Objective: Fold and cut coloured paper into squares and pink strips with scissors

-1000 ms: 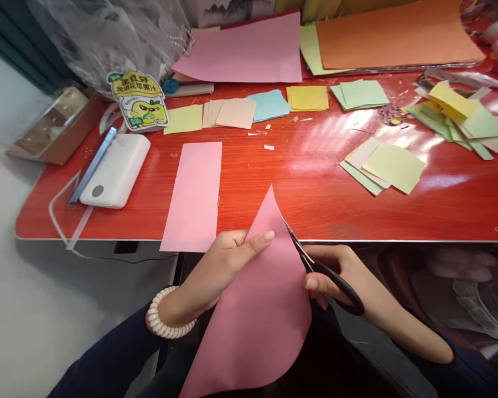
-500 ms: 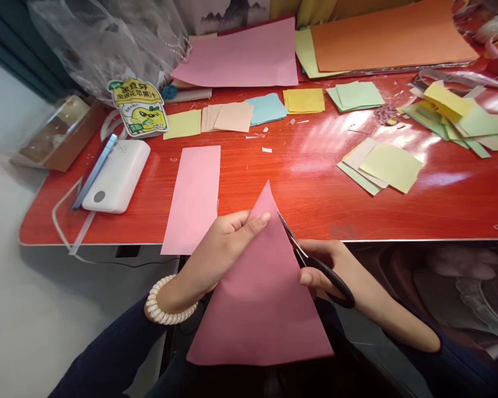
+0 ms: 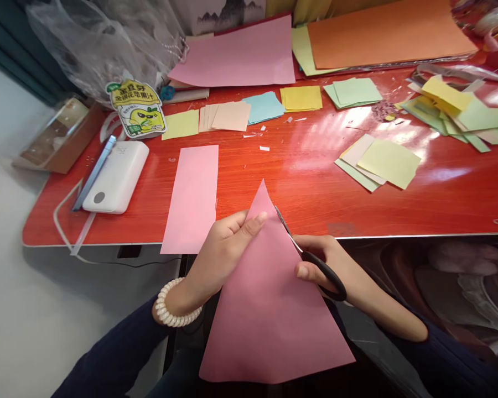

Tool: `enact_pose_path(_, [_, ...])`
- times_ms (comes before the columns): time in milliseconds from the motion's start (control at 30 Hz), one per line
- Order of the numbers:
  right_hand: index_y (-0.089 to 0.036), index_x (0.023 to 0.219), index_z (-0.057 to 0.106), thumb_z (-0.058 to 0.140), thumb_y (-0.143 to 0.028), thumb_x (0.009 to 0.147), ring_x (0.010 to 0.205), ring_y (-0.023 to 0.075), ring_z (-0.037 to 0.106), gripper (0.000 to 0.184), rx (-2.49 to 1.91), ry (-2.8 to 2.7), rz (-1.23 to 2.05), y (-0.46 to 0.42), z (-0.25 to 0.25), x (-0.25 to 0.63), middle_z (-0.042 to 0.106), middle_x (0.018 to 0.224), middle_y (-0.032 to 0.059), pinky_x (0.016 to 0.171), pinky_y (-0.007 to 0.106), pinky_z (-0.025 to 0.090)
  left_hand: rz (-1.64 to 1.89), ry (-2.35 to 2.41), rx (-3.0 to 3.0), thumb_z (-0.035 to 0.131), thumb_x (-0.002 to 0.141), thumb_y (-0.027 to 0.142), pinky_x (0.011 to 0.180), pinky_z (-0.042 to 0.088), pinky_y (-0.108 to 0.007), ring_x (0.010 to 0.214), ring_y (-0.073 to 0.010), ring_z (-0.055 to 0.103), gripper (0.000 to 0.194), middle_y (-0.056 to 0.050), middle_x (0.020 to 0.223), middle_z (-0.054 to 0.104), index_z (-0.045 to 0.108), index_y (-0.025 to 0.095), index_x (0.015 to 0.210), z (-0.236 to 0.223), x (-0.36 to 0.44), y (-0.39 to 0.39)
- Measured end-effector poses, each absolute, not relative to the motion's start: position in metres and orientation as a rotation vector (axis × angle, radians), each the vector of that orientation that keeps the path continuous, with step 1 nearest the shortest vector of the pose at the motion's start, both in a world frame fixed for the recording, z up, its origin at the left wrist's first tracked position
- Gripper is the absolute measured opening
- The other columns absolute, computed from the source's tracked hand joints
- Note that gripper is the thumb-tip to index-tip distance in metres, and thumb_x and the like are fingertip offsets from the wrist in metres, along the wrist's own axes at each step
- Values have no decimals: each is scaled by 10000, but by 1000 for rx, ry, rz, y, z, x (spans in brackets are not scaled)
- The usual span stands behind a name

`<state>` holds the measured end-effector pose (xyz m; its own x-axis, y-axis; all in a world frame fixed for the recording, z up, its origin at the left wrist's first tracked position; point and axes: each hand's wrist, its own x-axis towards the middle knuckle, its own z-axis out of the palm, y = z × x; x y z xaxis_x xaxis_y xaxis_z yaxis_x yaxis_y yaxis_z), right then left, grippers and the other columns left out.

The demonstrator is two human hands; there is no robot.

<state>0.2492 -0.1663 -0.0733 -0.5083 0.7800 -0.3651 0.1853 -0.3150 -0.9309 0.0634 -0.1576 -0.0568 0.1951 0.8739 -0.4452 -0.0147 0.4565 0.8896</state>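
A large sheet of pink paper (image 3: pixel 274 309) hangs in front of the table edge, its narrow top pointing away from me. My left hand (image 3: pixel 226 243) is closed on the sheet's left side near the top, thumb on the upper face. My right hand (image 3: pixel 330 265) grips black-handled scissors (image 3: pixel 321 271). Their blades lie along the sheet's right edge and look nearly closed; part of them is hidden by the paper. To the left of the sheet, a pink paper strip (image 3: pixel 193 193) lies on the table and overhangs its front edge.
Sticky-note stacks, among them a blue one (image 3: pixel 264 108) and a yellow one (image 3: pixel 301 98), line the red table (image 3: pixel 290 166). Loose green notes (image 3: pixel 388 160) lie on the right. A white power bank (image 3: pixel 118 177) is at left. Pink (image 3: pixel 240 52) and orange sheets (image 3: pixel 385 38) are at the back.
The lower part of the pink sheet has swung right and toward me. The right hand and scissors have shifted slightly left, and the blades look more closed. The left hand keeps its grip.
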Motion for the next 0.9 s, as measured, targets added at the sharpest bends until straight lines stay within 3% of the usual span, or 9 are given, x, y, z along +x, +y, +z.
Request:
enact_pose_path(233, [-161, 852, 649, 600, -610, 754, 737, 158, 529, 463, -973, -1519, 1945, -166, -78, 249, 579, 795, 29, 636, 249, 429, 813, 1224, 886, 608, 812, 455, 477, 398, -196, 533, -88, 493, 301, 17, 608, 531, 599, 163, 737, -58, 63, -159])
enact_pose_path(433, [-156, 838, 653, 609, -645, 719, 704, 171, 520, 506, -1046, -1576, 1913, -168, -74, 251, 556, 724, 25, 622, 268, 422, 760, 1263, 912, 594, 808, 482, 468, 383, -200, 526, -92, 473, 324, 20, 618, 530, 557, 176, 706, -60, 62, -162])
enact_pose_path(600, [-165, 666, 614, 614, -687, 676, 634, 170, 522, 522, -1143, -1629, 1791, -167, -71, 250, 526, 614, 11, 592, 278, 425, 728, 1376, 1089, 560, 824, 493, 469, 329, -199, 531, -86, 399, 361, 34, 600, 457, 487, 179, 661, -56, 63, -163])
enact_pose_path(800, [-168, 628, 586, 590, -701, 688, 701, 201, 541, 536, -1183, -1644, 1755, -166, -72, 249, 516, 610, 19, 615, 291, 434, 640, 1434, 1253, 514, 852, 485, 439, 258, -209, 503, -80, 303, 427, 45, 551, 342, 357, 188, 589, -51, 65, -165])
enact_pose_path(900, [-168, 621, 581, 589, -709, 680, 696, 198, 533, 544, -1196, -1643, 1752, -166, -72, 249, 508, 607, 18, 607, 286, 428, 649, 1432, 1220, 525, 841, 496, 422, 246, -207, 496, -80, 301, 424, 43, 546, 352, 378, 187, 591, -52, 65, -166])
